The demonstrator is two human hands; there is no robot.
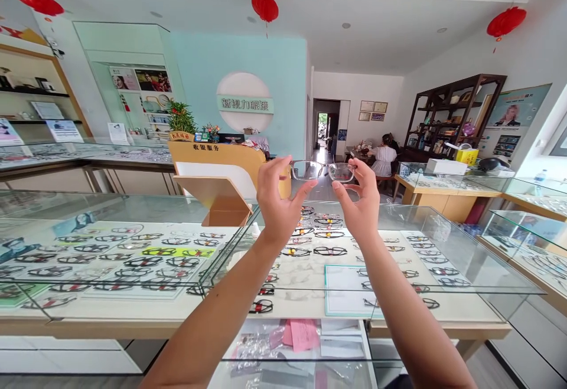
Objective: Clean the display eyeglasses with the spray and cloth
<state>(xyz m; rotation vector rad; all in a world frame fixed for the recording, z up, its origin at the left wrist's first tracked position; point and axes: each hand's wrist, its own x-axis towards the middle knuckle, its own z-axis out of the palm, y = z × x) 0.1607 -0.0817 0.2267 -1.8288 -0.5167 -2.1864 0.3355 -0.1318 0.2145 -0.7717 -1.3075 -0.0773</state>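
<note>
A pair of eyeglasses (308,170) with a thin, clear-looking frame is held up at arm's length, above the glass display case (305,280). My left hand (279,200) pinches its left side between thumb and fingers. On the other side, my right hand (359,200) grips the right end the same way. Through the lenses the room behind shows. Under my hands, rows of spectacle frames (330,251) lie inside the case, some with coloured tags at the bridge.
An open drawer (367,353) with plastic bags and pink paper (303,334) is below the case. Another glass case (110,253) stands at left. Behind is a yellow counter (221,156). A seated person (384,156) is far back. A shelf (452,114) stands at right.
</note>
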